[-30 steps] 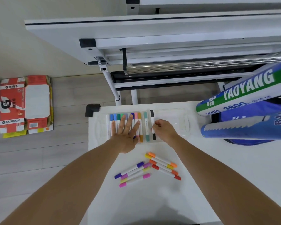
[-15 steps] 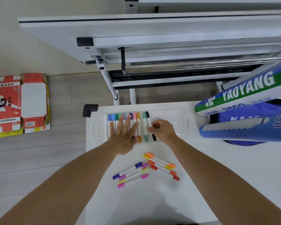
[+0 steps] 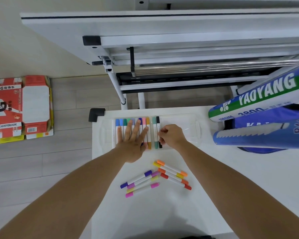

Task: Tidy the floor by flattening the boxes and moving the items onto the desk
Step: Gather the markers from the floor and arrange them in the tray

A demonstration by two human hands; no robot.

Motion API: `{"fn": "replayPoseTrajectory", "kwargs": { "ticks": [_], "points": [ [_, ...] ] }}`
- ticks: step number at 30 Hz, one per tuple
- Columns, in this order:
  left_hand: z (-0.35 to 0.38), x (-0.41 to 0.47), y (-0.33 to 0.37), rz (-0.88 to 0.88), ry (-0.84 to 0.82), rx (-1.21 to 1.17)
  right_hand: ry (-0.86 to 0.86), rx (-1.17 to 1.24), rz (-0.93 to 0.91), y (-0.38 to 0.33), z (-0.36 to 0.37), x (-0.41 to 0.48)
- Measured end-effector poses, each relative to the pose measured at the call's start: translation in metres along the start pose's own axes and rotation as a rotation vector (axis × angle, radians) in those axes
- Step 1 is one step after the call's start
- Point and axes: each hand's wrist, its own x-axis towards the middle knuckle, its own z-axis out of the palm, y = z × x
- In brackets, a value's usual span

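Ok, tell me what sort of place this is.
Probably a home study: a white desk with a clear plastic case of marker pens, a blue-and-green shuttlecock tube, and a flattened red cardboard box on the floor.

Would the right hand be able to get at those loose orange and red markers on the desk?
Probably yes: bare desk lies between the right hand and the orange and red markers, though it pinches the black marker and must let go first.

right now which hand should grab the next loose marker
Right, probably: left hand lies flat on the marker row in the tray; right hand only pinches the black marker, with loose markers just below.
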Motion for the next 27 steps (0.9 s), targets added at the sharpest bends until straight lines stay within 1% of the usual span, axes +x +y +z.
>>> {"fn": "replayPoseTrajectory", "kwargs": {
  "ticks": [5, 9, 14, 17, 19, 21, 23, 27],
  "points": [
    [0.0, 0.0, 0.0, 0.004, 0.009, 0.0, 0.027, -0.156, 0.014, 0.002, 0.001, 0.008],
    [0.002, 0.001, 0.0, -0.003, 0.018, 0.0, 0.059, -0.218, 0.044, 0.0, 0.001, 0.014],
    [0.0, 0.0, 0.001, -0.015, -0.002, 0.003, 0.075, -0.133, -0.097, 0.015, -0.004, -0.014],
    [-0.002, -0.001, 0.002, -0.029, -0.019, 0.005, -0.027, -0.175, -0.196, 0.041, -0.008, -0.043],
    [-0.003, -0.001, 0.002, -0.038, -0.022, 0.002, -0.12, -0.268, -0.213, 0.063, -0.007, -0.06],
    [-0.003, -0.001, 0.002, -0.039, -0.02, 0.004, -0.172, -0.376, -0.239, 0.085, -0.005, -0.074],
    [-0.002, -0.001, 0.001, -0.04, -0.017, 0.005, -0.178, -0.42, -0.264, 0.1, -0.003, -0.082],
    [-0.002, -0.002, 0.002, -0.042, -0.007, 0.017, -0.13, -0.453, -0.301, 0.107, 0.001, -0.087]
  ]
}}
